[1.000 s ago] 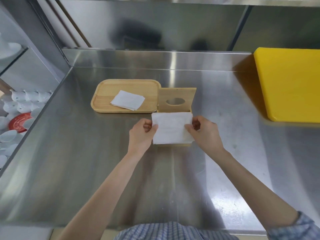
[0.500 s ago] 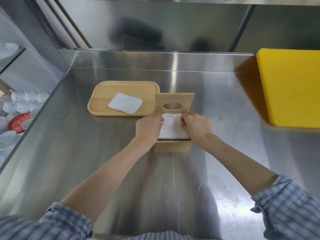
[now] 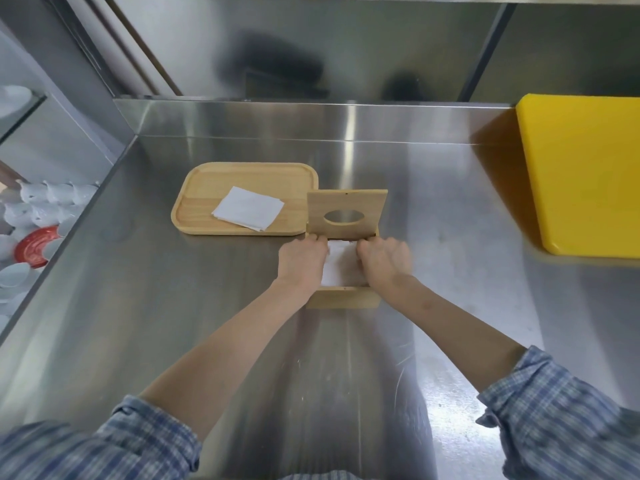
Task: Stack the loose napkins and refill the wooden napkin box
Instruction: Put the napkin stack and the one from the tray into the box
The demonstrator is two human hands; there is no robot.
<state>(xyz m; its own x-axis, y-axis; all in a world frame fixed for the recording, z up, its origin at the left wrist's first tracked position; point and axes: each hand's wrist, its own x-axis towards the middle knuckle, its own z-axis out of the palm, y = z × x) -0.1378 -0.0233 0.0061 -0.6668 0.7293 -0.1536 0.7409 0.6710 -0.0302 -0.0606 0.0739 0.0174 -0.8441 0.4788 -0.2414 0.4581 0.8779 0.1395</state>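
Observation:
The wooden napkin box (image 3: pixel 343 297) sits mid-counter with its lid (image 3: pixel 346 213) standing upright, an oval hole cut in it. A white napkin stack (image 3: pixel 337 266) lies inside the box. My left hand (image 3: pixel 303 259) presses on the stack's left side and my right hand (image 3: pixel 382 261) on its right side, fingers curled down into the box. Another white napkin (image 3: pixel 247 213) lies on a wooden tray (image 3: pixel 207 181) just left of the box.
A yellow cutting board (image 3: pixel 585 174) lies at the right. White cups and a red-patterned dish (image 3: pixel 34 244) fill a lower shelf at the left. A steel backsplash runs along the rear of the steel counter (image 3: pixel 173 306).
The napkin stack, held in the air in front of the box one second ago, has gone down into the box. Both hands have followed it and now press inside.

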